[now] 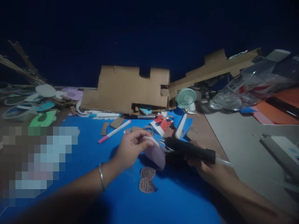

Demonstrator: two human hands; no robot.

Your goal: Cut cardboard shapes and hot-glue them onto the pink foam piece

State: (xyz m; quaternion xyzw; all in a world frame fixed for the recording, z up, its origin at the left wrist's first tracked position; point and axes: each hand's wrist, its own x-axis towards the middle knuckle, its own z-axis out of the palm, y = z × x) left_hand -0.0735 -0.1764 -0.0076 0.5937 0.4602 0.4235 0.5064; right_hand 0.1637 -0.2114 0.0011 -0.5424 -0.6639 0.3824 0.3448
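Between the thumb and fingers of my left hand (130, 147) is a pale, rounded paper piece (154, 154), held tilted above the blue sheet. My right hand (198, 163) is wrapped round a black glue gun (190, 149), with a clear glue stick (224, 162) poking out of its back end. The gun's metal nozzle points left, close to the paper piece's edge; whether they touch I cannot tell. Below them, two small brown wing-like cutouts with dark lines (147, 180) lie on the blue sheet (182, 203).
Cardboard pieces (130, 87) stand at the back. A mint-green fan (186, 98), a pink-capped marker (114, 131) and several paper scraps (161, 124) lie before them. Plastic bottles (247, 85) are at the right; a green cutout (44, 118) and tape rolls sit at the left.
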